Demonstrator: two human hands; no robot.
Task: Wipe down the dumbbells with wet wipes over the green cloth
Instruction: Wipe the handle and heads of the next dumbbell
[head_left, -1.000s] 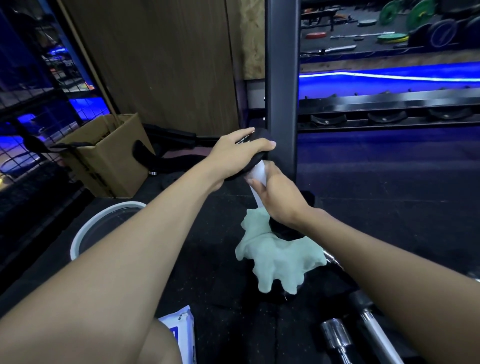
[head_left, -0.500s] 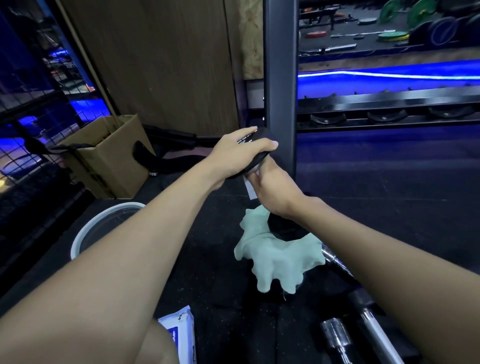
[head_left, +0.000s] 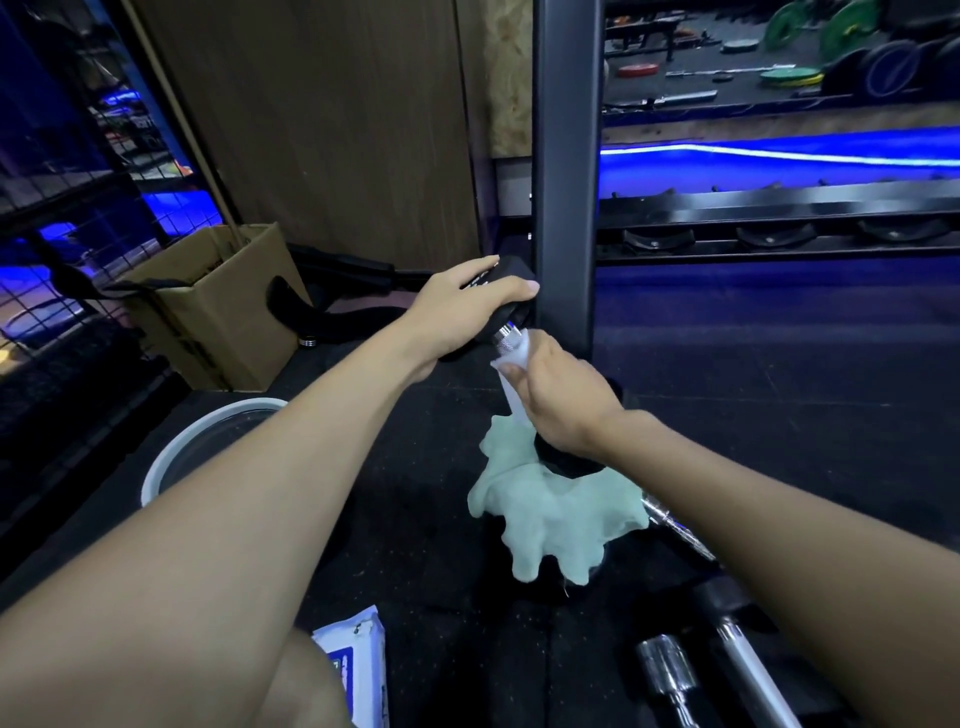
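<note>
Dumbbell stands tilted, lower head resting on the green cloth on the black floor. Left hand grasps the upper head — fingers curled over it. Right hand clenches a white wet wipe around the handle. Wipe pack near the left arm — other dumbbells lower right.

My left hand grips the top head of a dumbbell standing tilted on end, its lower head resting on the crumpled green cloth. My right hand wraps a white wipe around the handle. A white bucket sits to the left, beside a cardboard box. A wipes pack lies near my knee.
</note>
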